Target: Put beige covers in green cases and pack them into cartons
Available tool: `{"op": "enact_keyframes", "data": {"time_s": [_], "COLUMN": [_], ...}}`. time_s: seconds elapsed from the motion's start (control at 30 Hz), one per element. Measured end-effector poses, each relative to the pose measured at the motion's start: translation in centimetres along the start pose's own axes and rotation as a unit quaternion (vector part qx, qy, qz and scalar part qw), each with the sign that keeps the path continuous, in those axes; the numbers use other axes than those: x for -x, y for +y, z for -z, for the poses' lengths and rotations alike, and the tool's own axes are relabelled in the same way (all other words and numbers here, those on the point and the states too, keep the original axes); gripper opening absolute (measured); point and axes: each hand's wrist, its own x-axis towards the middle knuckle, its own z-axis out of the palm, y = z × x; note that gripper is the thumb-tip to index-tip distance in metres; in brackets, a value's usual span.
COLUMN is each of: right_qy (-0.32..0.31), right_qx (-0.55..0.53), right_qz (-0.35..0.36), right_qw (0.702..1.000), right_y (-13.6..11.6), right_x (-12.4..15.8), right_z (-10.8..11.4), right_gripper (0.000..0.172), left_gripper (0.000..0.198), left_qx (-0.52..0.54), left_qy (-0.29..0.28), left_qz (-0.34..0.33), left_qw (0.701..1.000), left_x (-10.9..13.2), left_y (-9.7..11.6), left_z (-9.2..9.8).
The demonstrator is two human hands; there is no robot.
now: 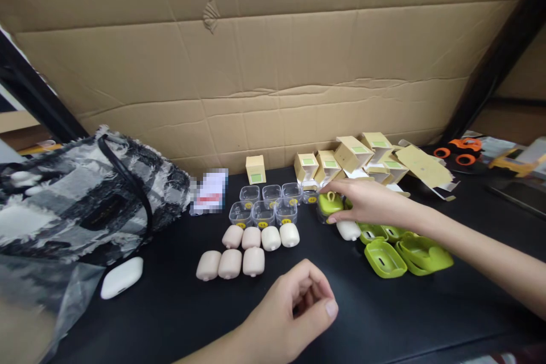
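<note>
My right hand [358, 199] grips a small clear container with a green top [330, 203] that carries a yellowish loop, fingers on the far side and thumb on the near side. Just below that hand lies a white rounded piece [348, 231]. My left hand [298, 310] is curled with nothing visible in it, low in the middle over the black table. Clear square cups [263, 215] with yellow stickers stand in two rows left of my right hand. In front of them sit pinkish rounded pieces [230, 264] and cream rounded pieces [289, 235].
Green silicone shells [385, 257] lie at right, below my right forearm. Small tan boxes [353, 153] and flattened card [424, 168] are behind. One box [256, 169] stands alone. Left are a fringed bag [85, 199] and white case [122, 277]. A toy car [463, 152] is far right.
</note>
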Motion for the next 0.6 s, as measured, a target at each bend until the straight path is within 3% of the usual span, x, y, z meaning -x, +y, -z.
{"op": "enact_keyframes", "data": {"time_s": [0.6], "right_qy": [0.01], "right_qx": [0.009], "right_qz": [0.025], "right_qw": [1.0], "right_y": [0.19], "right_x": [0.07], "right_z": [-0.71], "right_gripper": [0.043], "left_gripper": [0.014], "left_qx": [-0.034], "left_qy": [-0.004], "left_qz": [0.024], "left_qw": [0.999], "left_x": [0.03], "left_y": [0.13], "left_z": [-0.05]}}
